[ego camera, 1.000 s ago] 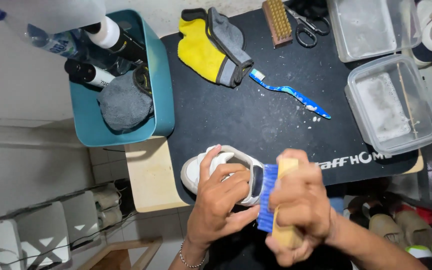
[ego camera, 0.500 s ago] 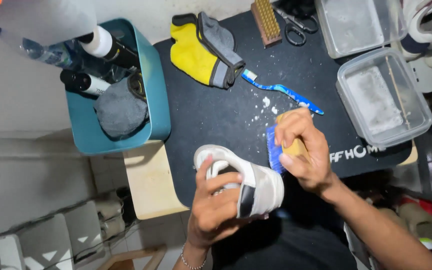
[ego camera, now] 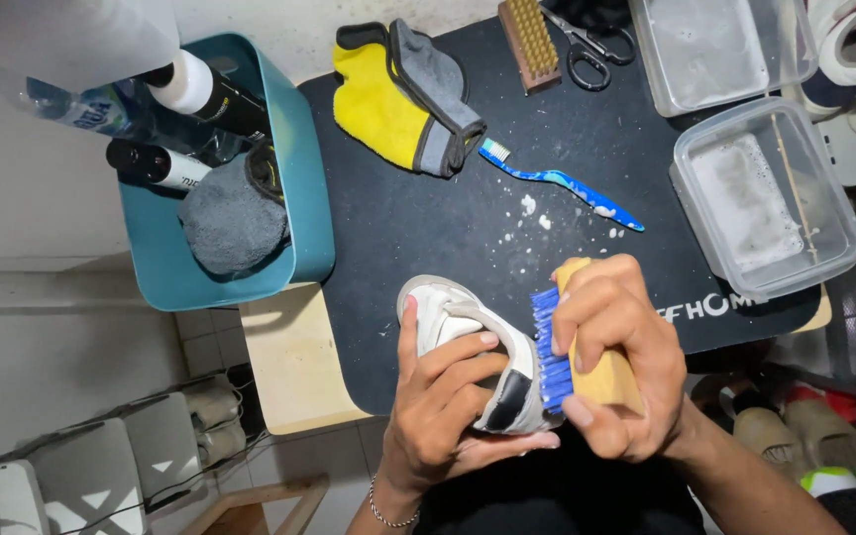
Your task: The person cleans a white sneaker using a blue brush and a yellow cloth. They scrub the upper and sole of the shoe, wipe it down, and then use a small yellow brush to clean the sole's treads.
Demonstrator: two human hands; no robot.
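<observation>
Back against the white shoe (ego camera: 468, 347) comes the blue-bristled brush (ego camera: 587, 357).

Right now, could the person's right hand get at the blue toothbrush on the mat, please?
Probably yes, once freed. The right hand grips a wooden brush against the shoe. The blue toothbrush lies just beyond on the black mat, with only foam flecks between.

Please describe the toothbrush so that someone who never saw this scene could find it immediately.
Look at the black mat that covers the small table. Near its middle, just right of the yellow and grey cloth, the toothbrush lies flat and slanted, its head toward the cloth. It is thin, blue and white, with foam specks around it, unlike the wooden brush with tan bristles above it.
</observation>
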